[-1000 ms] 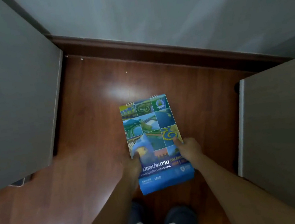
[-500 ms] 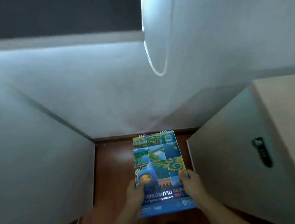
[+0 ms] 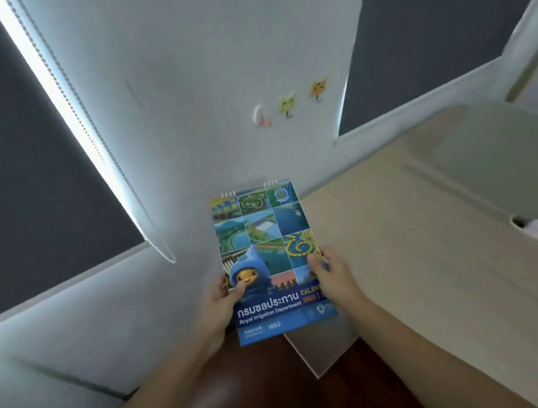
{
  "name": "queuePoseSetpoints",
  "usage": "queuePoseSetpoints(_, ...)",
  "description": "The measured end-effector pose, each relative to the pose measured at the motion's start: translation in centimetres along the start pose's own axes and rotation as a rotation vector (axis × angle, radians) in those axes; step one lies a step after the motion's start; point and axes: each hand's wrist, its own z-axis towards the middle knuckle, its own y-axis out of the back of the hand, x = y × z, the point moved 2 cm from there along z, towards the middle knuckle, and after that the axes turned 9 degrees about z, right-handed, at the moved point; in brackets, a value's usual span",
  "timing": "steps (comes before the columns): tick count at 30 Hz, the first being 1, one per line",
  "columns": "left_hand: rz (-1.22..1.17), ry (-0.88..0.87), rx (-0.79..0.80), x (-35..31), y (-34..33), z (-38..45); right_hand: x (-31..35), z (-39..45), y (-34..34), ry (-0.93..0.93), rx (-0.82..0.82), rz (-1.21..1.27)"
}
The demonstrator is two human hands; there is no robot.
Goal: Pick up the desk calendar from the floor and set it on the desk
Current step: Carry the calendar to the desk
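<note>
The left hand [image 3: 217, 302] is pinched on the lower left edge of the blue, spiral-bound card desk calendar [image 3: 270, 259], thumb on the printed cover and the fingers hidden behind it. The right hand [image 3: 331, 273] is pinched on the lower right edge in the same manner, thumb on the cover. The calendar is carried in the air between both hands, cover toward the camera and wire binding at the far edge. It is clear of the dark red-brown wooden floor [image 3: 280, 396] and overlaps the near left corner of the pale beige flat-topped bench [image 3: 409, 229] in this view; whether it touches the bench cannot be told.

Task status, as a judgement:
- Pick-up from the floor: complete.
- Transfer to the bench: in hand, near its end.
- Placement and release: not yet done. The calendar remains to be moved rightward over the bench top, set down, and both hands opened.

Count:
- Hands: two, both engaged.
- Desk calendars: one.
- Benches: one.
- Small coloured decorative hooks [image 3: 286, 104] on the white wall [image 3: 194, 76]: three.
- Dark roller blinds [image 3: 5, 154]: two, one at either side of the wall.
</note>
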Motion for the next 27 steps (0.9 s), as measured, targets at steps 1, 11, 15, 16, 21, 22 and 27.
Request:
queuePoseSetpoints(1, 0.014, -0.051, 0.052, -1.8, -1.4, -0.4, 1.3, -0.5, 1.6, 0.038, -0.034, 0.034)
queuePoseSetpoints(11, 0.408, -0.424, 0.348, -8.2, -23.1, -1.8, 3.1, -7.2, 25.4, 0.128, -0.356, 0.094)
queuePoseSetpoints(15, 0.533, -0.544, 0.390, -5.8, -33.5, -1.7, 0.4, -10.9, 34.4, 0.093, -0.548, -0.017)
queuePoseSetpoints(16, 0.558, -0.558, 0.408, -5.0, -35.9, -1.6, -0.5, -11.8, 36.1, 0.079, -0.605, -0.039)
queuePoseSetpoints(21, 0.665, -0.564, 0.522, -1.2, -45.5, -1.1, -4.8, -14.9, 41.7, -0.013, -0.835, -0.147)
queuePoseSetpoints(22, 0.691, -0.559, 0.547, -0.5, -46.8, -0.9, -5.7, -15.3, 42.3, -0.030, -0.858, -0.149)
queuePoseSetpoints(27, 0.795, -0.547, 0.611, 1.7, -51.0, 0.2, -9.3, -16.1, 44.2, -0.114, -0.972, -0.136)
